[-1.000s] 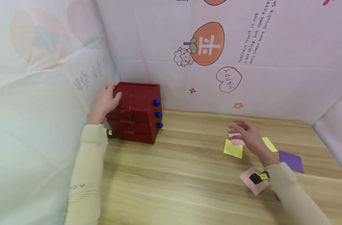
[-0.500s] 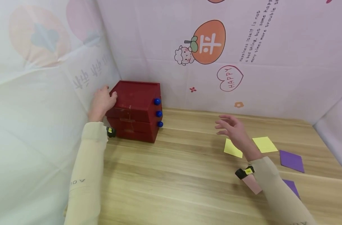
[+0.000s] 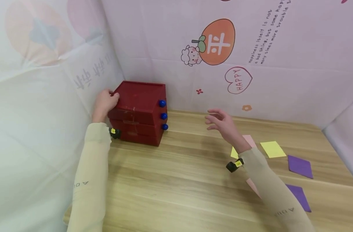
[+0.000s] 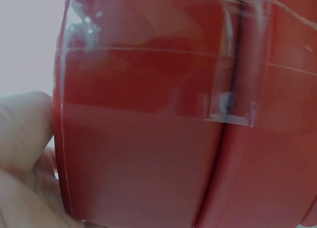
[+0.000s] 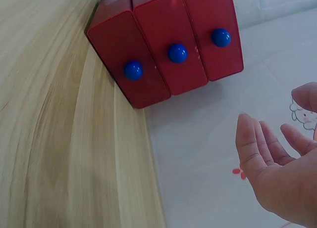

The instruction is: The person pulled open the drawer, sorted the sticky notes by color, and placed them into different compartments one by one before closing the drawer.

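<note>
A dark red three-drawer box (image 3: 140, 98) with blue knobs stands at the back left, its drawers closed. My left hand (image 3: 104, 103) grips the box's top left edge, thumb on top. In the left wrist view, the hand (image 4: 25, 154) lies against the side of the red box (image 4: 138, 159), where clear tape crosses a seam. Relaxed and slightly bent, the fingers of my right hand (image 3: 224, 125) hold nothing above the table, to the right of the box. The right wrist view shows that hand (image 5: 282, 173) apart from the knobbed drawer fronts (image 5: 171, 65).
On the wooden table (image 3: 170, 180), sticky notes lie at the right: yellow (image 3: 273, 149), purple (image 3: 300, 166), another purple (image 3: 299, 196), pink (image 3: 250, 140) and a second pink one, partly under my sleeve. White printed cloth (image 3: 170, 71) stands behind and at the left.
My right hand has moved left, away from the notes and towards the box. My left hand has shifted slightly at the box's edge, its fingers more bent round it.
</note>
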Motion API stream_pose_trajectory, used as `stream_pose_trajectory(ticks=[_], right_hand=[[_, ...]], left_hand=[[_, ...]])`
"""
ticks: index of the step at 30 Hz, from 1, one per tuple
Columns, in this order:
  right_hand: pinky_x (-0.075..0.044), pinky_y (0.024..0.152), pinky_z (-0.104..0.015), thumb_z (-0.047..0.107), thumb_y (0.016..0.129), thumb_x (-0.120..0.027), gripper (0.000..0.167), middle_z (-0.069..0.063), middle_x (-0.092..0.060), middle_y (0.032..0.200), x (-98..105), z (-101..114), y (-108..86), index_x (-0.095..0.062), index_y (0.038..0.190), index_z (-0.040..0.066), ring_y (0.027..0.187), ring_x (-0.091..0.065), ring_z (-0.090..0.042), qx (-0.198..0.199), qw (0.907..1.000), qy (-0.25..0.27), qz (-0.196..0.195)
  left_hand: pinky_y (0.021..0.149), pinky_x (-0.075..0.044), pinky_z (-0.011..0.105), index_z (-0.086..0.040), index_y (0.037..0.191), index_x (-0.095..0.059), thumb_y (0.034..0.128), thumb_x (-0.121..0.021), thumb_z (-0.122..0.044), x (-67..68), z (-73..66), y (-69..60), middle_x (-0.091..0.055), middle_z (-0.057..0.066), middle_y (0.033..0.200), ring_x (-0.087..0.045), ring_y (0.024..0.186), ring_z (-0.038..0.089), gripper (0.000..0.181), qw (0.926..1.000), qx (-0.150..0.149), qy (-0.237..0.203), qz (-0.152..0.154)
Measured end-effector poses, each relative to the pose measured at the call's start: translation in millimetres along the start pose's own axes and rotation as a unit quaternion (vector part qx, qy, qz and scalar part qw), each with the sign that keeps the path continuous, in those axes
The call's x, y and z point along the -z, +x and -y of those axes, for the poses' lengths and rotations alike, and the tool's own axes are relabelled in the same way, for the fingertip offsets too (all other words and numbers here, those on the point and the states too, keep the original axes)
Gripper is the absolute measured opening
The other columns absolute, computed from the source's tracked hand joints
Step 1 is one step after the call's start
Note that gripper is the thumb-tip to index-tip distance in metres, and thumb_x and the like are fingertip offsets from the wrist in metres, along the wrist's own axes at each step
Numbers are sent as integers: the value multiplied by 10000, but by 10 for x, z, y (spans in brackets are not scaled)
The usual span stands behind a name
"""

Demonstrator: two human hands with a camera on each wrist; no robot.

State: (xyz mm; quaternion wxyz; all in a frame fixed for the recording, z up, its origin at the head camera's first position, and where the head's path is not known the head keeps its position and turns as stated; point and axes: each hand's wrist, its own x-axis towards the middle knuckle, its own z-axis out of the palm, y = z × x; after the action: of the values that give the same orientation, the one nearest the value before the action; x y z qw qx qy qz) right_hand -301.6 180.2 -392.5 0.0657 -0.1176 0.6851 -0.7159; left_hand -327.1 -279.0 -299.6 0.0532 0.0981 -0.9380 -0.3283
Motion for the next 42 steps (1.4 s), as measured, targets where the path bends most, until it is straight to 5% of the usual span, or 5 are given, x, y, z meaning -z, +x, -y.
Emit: stream_pose_trajectory(ticks=[7, 13, 31, 42], right_hand=[[-582, 786, -309, 245, 948, -650, 441, -100, -572, 1225, -170, 73, 148, -486, 1326, 87, 1068, -601, -292, -230, 9994, -234, 127], [-578, 818, -312, 265, 963, -626, 473, -93, -567, 1225, -277, 130, 238, -456, 1364, 80, 1039, -611, -249, -309, 9978, -400, 427], [-559, 895, -409, 243, 975, -604, 428, -140, -548, 1324, -757, 330, 655, -487, 1364, 110, 1045, -613, -233, -495, 9933, -649, 823], [-573, 865, -372, 123, 962, -606, 417, -210, -522, 1331, -954, 224, 784, -485, 1352, 38, 1035, -585, -234, -521, 9967, -115, 607]], left_hand=[[1038, -403, 494, 7, 1395, -472, 987, -446, -334, 76, 61, 3, -506, 235, 1384, -480, 1206, 349, 532, 9971, 206, -698, 225], [984, -428, 442, -20, 1448, -420, 982, -483, -414, 121, 136, -7, -491, 220, 1404, -487, 1178, 311, 613, 9937, 347, -975, 436], [700, -532, 184, -8, 1453, -422, 994, -492, -389, 161, 295, -72, -509, 156, 1318, -580, 795, 28, 600, 9860, 491, -1475, 609], [731, -536, 174, -9, 1411, -475, 993, -498, -397, 118, 327, -100, -545, 48, 1151, -567, 833, 34, 571, 9818, 601, -1693, 619]])
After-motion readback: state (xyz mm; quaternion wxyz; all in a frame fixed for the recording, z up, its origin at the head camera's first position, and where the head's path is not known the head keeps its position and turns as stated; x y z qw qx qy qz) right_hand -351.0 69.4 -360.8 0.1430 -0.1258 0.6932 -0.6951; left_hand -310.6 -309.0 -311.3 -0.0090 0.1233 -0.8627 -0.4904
